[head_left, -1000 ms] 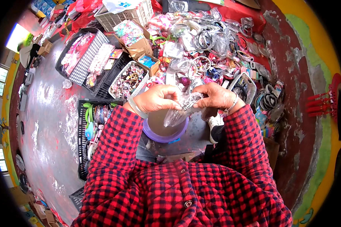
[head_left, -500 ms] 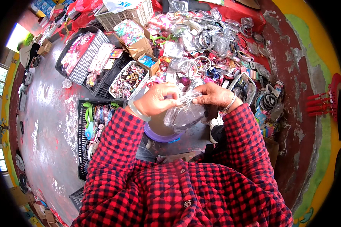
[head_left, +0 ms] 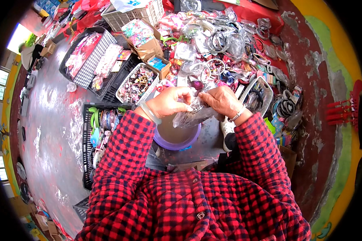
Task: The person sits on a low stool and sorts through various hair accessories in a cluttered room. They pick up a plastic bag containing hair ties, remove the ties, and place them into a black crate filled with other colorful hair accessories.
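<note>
Two hands pinch one clear plastic bag right over the purple bowl. Left hand and right hand both grip its top edge. To do it well, I think, hold the bag over the bowl and pull gently.

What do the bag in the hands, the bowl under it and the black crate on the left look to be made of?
Bag: thin clear plastic film, glossy; it crinkles and shows glints, pinched by the left hand and right hand.
Bowl: likely moulded plastic, smooth purple rim, duller brownish inside.
Crate: probably rigid black plastic, matte, with an open lattice wall.
</note>
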Tool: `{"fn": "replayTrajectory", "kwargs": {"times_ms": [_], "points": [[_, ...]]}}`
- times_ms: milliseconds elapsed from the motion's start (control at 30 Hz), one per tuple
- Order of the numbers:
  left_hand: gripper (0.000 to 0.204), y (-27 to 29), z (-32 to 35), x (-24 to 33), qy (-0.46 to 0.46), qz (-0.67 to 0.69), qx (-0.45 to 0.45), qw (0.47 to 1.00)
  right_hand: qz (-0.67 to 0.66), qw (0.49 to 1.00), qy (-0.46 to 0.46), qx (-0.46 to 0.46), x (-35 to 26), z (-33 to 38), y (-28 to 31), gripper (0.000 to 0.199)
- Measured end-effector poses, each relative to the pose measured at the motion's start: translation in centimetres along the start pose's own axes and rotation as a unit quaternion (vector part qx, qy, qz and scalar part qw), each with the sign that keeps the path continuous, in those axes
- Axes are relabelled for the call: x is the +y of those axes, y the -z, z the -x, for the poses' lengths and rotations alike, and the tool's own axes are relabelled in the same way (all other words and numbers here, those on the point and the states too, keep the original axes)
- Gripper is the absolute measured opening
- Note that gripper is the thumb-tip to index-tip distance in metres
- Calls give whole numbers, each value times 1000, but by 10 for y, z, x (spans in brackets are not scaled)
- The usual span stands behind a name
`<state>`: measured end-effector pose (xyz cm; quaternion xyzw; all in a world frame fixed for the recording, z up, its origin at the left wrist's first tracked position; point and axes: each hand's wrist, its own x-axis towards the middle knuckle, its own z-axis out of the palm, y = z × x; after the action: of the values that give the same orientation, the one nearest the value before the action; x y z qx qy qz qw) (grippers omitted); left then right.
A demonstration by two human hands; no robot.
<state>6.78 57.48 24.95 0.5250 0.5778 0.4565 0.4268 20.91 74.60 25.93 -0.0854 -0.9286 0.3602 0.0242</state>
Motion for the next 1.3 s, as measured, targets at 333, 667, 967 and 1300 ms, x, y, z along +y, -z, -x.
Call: {"fn": "replayTrajectory", "kwargs": {"times_ms": [333, 667, 967, 1300], "points": [[13, -12, -1, 5, 23, -34, 138, 990, -2, 991, -100, 84, 1, -6, -10, 41], [14, -14, -3, 13, 9, -159, 139, 977, -85, 987, -107, 86, 14, -14, -21, 41], [7, -6, -1, 1, 39, 115, 92, 988, 7, 994, 8, 108, 9, -9, -12, 37], [7, -8, -5, 1, 7, 166, 33, 986, -72, 996, -54, 10, 0, -8, 0, 38]]}}
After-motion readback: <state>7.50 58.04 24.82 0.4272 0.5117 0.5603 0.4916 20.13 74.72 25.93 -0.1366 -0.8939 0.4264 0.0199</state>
